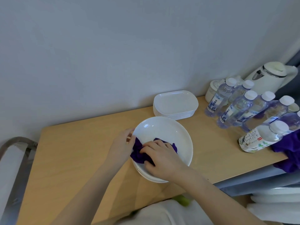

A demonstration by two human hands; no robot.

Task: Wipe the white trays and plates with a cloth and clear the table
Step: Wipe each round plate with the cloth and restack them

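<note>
A stack of round white plates [164, 132] sits in the middle of the wooden table [73, 159]. A crumpled purple cloth [138, 153] lies in the top plate on its near left side. My right hand [160, 158] presses down on the cloth with curled fingers gripping it. My left hand [121, 143] holds the plate's left rim, thumb over the edge. Behind the plates, against the wall, stands a stack of rectangular white trays [175, 103].
Several water bottles [235, 108] and a tea bottle [259, 137] crowd the table's right side, with a white kettle [269, 77] and a cup [212, 90] behind. Another purple cloth [289, 151] hangs off the right edge. A chair frame [14, 159] stands at left.
</note>
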